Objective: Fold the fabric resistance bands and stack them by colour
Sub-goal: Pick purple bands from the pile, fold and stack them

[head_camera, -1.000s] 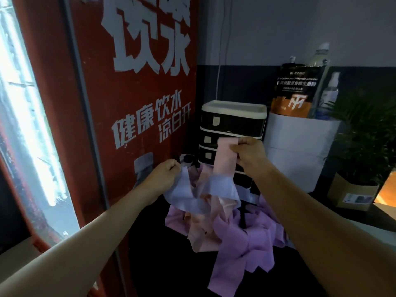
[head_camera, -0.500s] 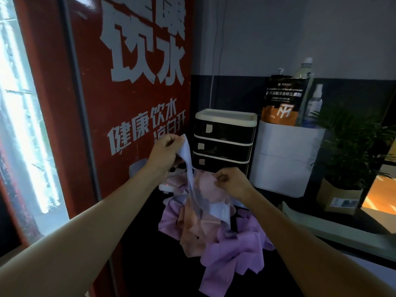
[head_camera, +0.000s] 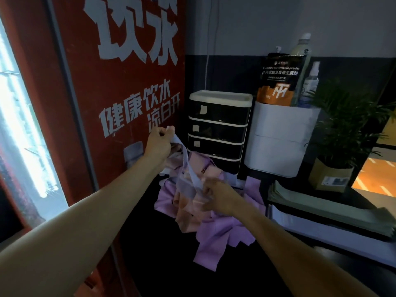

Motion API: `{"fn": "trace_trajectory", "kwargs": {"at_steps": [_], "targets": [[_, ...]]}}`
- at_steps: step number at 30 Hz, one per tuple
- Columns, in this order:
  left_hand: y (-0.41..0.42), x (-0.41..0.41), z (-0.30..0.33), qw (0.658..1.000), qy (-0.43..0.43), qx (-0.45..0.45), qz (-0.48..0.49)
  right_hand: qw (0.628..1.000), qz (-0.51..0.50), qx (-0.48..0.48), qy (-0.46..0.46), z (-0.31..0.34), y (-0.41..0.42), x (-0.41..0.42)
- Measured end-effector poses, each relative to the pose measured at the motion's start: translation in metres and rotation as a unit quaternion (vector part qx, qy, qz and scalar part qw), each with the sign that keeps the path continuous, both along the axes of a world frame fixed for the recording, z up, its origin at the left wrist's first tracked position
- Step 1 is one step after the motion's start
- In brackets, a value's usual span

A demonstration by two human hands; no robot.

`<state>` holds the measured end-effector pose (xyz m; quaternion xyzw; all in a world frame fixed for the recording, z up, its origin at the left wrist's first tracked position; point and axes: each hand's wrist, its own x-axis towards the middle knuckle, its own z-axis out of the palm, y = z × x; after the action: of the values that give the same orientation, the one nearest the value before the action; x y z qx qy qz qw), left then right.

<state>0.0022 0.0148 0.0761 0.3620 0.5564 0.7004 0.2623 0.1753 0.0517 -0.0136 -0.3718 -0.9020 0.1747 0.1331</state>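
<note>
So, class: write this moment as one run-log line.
stage: untangling | left hand: holds pale blue band raised | right hand: grips its lower end over pile of bands | folded: none visible

At your nine o'clock, a red panel with white lettering point(head_camera: 132, 82); at twelve, a black-and-white plastic drawer unit point(head_camera: 218, 129) against a grey wall point(head_camera: 278, 22).
</note>
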Motion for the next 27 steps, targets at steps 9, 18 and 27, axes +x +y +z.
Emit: {"fn": "trace_trajectory", "kwargs": {"at_steps": [9,18,27], "targets": [[0.001,-0.009,-0.007,0.997,-0.073,0.009,-0.017,0.993,-0.057,0.089,0.057,-0.001,-0.001,-0.006],[0.018,-0.015,-0.021,0.999,-0.025,-0.034,0.034,0.949,-0.057,0.165,0.262,0.068,0.029,0.014],[0.018,-0.008,-0.015,0.994,0.098,-0.037,0.009,0.944,-0.030,0.127,0.304,0.106,0.034,0.012]]}}
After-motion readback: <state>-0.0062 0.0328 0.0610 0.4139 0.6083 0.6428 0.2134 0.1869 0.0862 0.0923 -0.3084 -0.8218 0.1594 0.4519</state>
